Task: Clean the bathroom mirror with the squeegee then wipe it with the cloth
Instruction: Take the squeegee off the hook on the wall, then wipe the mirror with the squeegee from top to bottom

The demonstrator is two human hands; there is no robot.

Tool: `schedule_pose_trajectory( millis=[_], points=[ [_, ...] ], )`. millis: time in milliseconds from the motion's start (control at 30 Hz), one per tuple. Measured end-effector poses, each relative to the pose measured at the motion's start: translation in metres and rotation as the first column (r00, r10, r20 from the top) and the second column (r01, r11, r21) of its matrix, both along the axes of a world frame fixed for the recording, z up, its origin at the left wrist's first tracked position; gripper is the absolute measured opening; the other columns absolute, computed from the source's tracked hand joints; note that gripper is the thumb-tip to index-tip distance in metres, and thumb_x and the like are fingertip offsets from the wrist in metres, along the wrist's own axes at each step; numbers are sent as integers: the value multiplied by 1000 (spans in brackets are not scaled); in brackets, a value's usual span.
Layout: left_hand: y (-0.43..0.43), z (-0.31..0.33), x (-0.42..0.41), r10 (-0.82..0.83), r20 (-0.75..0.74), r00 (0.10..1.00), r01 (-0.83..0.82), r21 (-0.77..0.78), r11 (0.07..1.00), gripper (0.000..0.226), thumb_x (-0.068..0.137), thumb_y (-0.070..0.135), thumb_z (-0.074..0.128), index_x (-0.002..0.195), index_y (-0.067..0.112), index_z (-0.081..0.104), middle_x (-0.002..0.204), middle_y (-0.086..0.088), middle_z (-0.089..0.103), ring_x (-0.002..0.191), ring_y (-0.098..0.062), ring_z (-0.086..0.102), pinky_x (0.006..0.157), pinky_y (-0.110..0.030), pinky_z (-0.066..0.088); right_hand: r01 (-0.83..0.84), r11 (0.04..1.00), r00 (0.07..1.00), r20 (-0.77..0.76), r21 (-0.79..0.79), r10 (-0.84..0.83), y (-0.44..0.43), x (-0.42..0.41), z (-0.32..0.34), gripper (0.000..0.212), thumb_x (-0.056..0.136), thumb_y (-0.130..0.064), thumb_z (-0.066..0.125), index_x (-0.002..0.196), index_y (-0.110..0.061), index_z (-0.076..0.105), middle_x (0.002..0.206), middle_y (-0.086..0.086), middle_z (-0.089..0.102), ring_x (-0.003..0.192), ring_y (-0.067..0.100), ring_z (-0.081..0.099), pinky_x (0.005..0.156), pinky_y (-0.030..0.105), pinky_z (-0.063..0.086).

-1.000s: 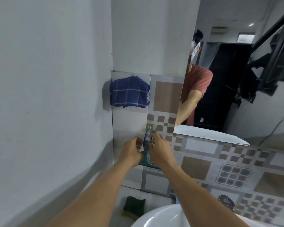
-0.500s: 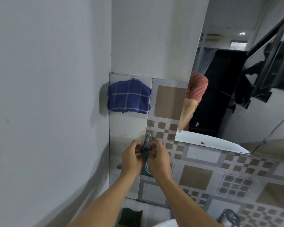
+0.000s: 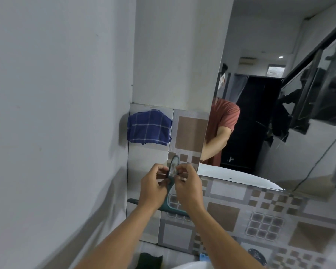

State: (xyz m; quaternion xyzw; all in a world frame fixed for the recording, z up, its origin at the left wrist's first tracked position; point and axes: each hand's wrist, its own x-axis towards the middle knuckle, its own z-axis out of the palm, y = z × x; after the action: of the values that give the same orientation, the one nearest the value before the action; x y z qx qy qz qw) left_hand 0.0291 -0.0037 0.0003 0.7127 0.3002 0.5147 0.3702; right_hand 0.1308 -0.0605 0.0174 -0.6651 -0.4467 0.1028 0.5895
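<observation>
Hands: two, both yours, meeting at the centre of the frame, a little below the middle.
Left hand (image 3: 153, 188): you are curling its fingers and pinching the upper end of the squeegee's handle from the left side.
Right hand (image 3: 188, 188): you are pinching the same handle end from the right, thumb and forefinger closed on it, the other fingers bent.
Squeegee (image 3: 173, 191): one, dark green, hanging flat against the tiled wall; its handle is running up between your two hands, and its blade is lying as a bar across the tiles just under your wrists, partly hidden by them. What it is hanging from I cannot tell; your fingers are covering that spot.
Cloth (image 3: 148, 127): one, dark blue with white check lines, hanging on the wall left of centre, above your hands and well apart from them.
Mirror (image 3: 279, 113): one, filling the upper right of the frame, its lower edge running just right of your right hand; it is showing one person in a red shirt.
Tiles (image 3: 190, 131): brown and grey squares, covering the wall behind and below the hands.
Sink (image 3: 192, 265): one white rim, showing at the bottom edge.
Dark green pad (image 3: 149, 260): one, lying at the bottom edge, left of the sink.
</observation>
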Motion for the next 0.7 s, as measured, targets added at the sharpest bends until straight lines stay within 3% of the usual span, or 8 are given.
schedule_pose_trajectory(
  millis=[167, 300, 367, 533, 700],
  points=[
    [-28, 36, -2, -30, -13, 999, 31, 73, 997, 26, 87, 6, 74, 107, 19, 63, 104, 9, 70, 99, -8, 67, 87, -25, 58, -70, 994, 997, -31, 87, 73, -36, 4, 40, 34, 94, -3, 67, 113, -28, 53, 95, -5, 66, 85, 10, 67, 69, 25, 60],
    [-56, 71, 0, -27, -18, 999, 30, 191, 981, 26, 86, 5, 75, 105, 19, 66, 101, 9, 70, 93, 2, 67, 80, -12, 55, -91, 982, 996, 8, 164, 91, -71, 14, 72, 70, 92, 2, 67, 142, -40, 44, 88, 7, 64, 76, 15, 64, 66, 27, 60],
    [-73, 85, 3, -28, -3, 1000, 27, 238, 971, 28, 86, 4, 76, 105, 22, 67, 99, 11, 69, 92, 1, 67, 80, -11, 55, -90, 979, 996, 6, 183, 90, -90, 19, 87, 74, 91, 3, 66, 146, -42, 44, 89, 10, 65, 72, 20, 65, 64, 28, 60],
    [-115, 106, 17, -82, -15, 997, 82, 321, 943, 36, 85, 9, 78, 119, 18, 68, 110, 9, 71, 100, -10, 69, 89, -30, 61, -51, 953, 995, -71, 298, 76, -135, 32, 113, 68, 90, 3, 68, 141, -39, 52, 99, 9, 68, 85, 26, 75, 73, 43, 65],
    [-142, 111, 23, -77, -185, 980, 148, 409, 901, 50, 91, 5, 70, 138, 19, 60, 123, -3, 68, 106, -19, 67, 97, -41, 58, 18, 922, 982, -182, 386, 57, -178, 51, 127, 68, 86, 3, 73, 141, -31, 51, 105, 16, 67, 92, 24, 74, 74, 42, 65]
  ],
)
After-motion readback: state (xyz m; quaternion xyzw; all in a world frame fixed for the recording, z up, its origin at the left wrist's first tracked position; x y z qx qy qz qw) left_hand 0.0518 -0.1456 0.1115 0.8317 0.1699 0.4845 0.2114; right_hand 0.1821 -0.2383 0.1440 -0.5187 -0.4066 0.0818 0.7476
